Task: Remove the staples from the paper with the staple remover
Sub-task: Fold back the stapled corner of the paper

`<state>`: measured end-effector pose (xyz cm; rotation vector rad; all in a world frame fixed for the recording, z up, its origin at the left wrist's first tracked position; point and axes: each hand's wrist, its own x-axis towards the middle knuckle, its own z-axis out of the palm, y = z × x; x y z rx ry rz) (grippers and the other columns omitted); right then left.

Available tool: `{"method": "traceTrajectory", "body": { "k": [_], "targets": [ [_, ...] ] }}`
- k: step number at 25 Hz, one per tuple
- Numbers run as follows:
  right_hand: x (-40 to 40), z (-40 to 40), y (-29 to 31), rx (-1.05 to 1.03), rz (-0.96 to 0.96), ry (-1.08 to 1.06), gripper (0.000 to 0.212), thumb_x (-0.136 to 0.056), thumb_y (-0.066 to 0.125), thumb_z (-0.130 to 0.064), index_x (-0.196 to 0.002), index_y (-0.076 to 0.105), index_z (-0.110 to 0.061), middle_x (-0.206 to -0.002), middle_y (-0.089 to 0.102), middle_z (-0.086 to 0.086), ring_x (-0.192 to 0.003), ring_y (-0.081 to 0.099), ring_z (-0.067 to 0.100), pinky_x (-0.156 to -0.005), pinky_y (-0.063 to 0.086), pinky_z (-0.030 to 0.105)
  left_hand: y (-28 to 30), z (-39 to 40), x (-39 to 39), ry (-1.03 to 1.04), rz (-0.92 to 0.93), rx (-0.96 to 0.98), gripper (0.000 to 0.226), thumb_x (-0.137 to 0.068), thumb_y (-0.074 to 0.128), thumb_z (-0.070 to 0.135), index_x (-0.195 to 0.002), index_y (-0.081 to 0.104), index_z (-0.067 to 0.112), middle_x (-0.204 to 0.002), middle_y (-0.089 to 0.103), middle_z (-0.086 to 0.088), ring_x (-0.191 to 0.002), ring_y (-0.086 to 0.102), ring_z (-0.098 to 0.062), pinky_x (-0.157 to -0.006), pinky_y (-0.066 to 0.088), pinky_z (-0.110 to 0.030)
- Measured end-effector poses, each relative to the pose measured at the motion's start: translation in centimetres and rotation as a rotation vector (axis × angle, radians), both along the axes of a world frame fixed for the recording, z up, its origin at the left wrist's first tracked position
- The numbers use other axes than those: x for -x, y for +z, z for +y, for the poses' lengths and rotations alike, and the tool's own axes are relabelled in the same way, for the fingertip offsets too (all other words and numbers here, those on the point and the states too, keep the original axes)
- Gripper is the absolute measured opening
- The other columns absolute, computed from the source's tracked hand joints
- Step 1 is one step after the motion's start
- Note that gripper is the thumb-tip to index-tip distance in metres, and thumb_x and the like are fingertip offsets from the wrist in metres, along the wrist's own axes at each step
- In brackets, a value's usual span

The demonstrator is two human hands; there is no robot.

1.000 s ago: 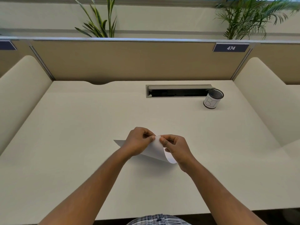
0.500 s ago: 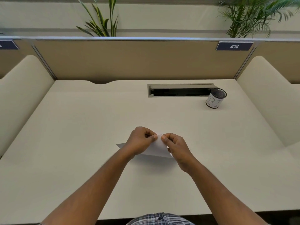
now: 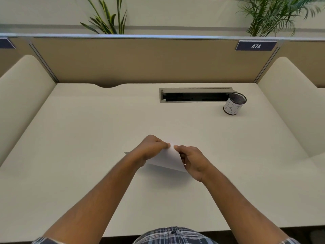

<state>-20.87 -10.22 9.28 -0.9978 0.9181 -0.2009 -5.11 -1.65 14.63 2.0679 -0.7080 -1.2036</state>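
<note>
Seemingly midway: both hands, left (image 3: 149,148) and right (image 3: 192,160), pinch the paper's (image 3: 167,158) raised top edge with closed fingers, just above the surface (image 3: 88,138). No staple remover or staples are visible, so progress is unclear.

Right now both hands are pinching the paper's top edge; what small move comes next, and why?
Probably lay the paper flat on the desk. The left hand and right hand both pinch it, lifted off the surface, and no staple remover or staple is visible, so a hand would need freeing first.
</note>
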Motion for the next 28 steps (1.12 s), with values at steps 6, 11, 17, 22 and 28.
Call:
{"method": "traceTrajectory", "body": {
  "k": [6,11,17,22,28],
  "targets": [
    [-0.4,-0.6,0.9,-0.180,0.000,-0.046,0.013,-0.088,0.072,-0.023,-0.093,0.076,-0.011,-0.087,0.073,0.008,-0.077,0.067,0.025,-0.078,0.053,0.037,0.6,-0.6,-0.3,0.096,0.012,-0.060,0.037,-0.086,0.072,0.035,-0.099,0.069,0.000,-0.086,0.059,-0.006,-0.073,0.051,-0.018,-0.061,0.038,-0.030],
    [-0.4,-0.8,1.1,-0.174,-0.011,-0.055,0.017,-0.088,0.073,-0.022,-0.100,0.079,-0.011,-0.088,0.073,0.008,-0.077,0.066,0.024,-0.079,0.052,0.037,0.6,-0.8,-0.5,0.111,0.022,-0.087,0.033,-0.083,0.073,0.034,-0.096,0.064,0.006,-0.086,0.058,-0.006,-0.072,0.052,-0.020,-0.060,0.036,-0.030],
    [-0.2,-0.4,0.7,-0.064,-0.012,-0.080,0.030,-0.089,0.073,-0.026,-0.109,0.078,-0.005,-0.093,0.073,0.010,-0.083,0.066,0.025,-0.080,0.051,0.038,0.5,-0.7,-0.6,0.118,0.014,-0.052,0.034,-0.085,0.074,0.033,-0.095,0.071,0.001,-0.088,0.063,-0.006,-0.073,0.055,-0.020,-0.061,0.039,-0.028],
    [0.0,0.2,1.2,0.294,-0.163,-0.197,0.013,-0.090,0.075,-0.018,-0.098,0.080,-0.010,-0.099,0.078,0.018,-0.088,0.069,0.024,-0.085,0.053,0.038,-0.2,-0.4,0.1,0.111,-0.104,0.258,0.018,-0.092,0.071,0.034,-0.096,0.076,0.018,-0.097,0.072,0.006,-0.093,0.063,-0.014,-0.069,0.045,-0.023],
    [-1.5,1.1,1.6,0.540,-0.227,-0.481,0.008,-0.090,0.077,-0.014,-0.098,0.076,-0.013,-0.093,0.079,0.003,-0.088,0.072,0.014,-0.081,0.057,0.027,-2.3,0.5,2.9,0.394,-0.638,0.656,0.035,-0.087,0.075,0.034,-0.112,0.058,0.018,-0.109,0.058,0.005,-0.103,0.054,-0.010,-0.088,0.047,-0.019]
  ]
}}
